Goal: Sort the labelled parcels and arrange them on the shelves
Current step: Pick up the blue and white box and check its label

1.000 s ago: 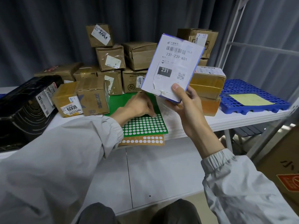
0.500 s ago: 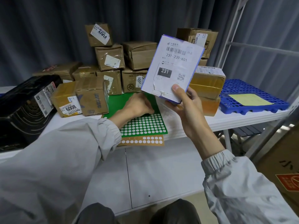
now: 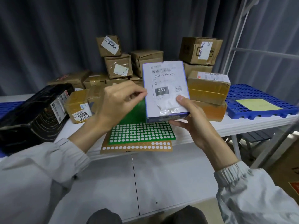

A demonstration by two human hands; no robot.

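Since a second ago, left hand (image 3: 119, 101) lifted off green sticker sheet (image 3: 142, 131), fingertips pinched together, whether on a sticker cannot be told, beside label. White parcel (image 3: 165, 88), marked 231, gripped upright by right hand (image 3: 191, 117), thumb on its face. Brown parcels (image 3: 145, 62) piled behind, unsorted; most work left. Table edge (image 3: 242, 126) near; open room toward shelf frame (image 3: 239, 38), right.
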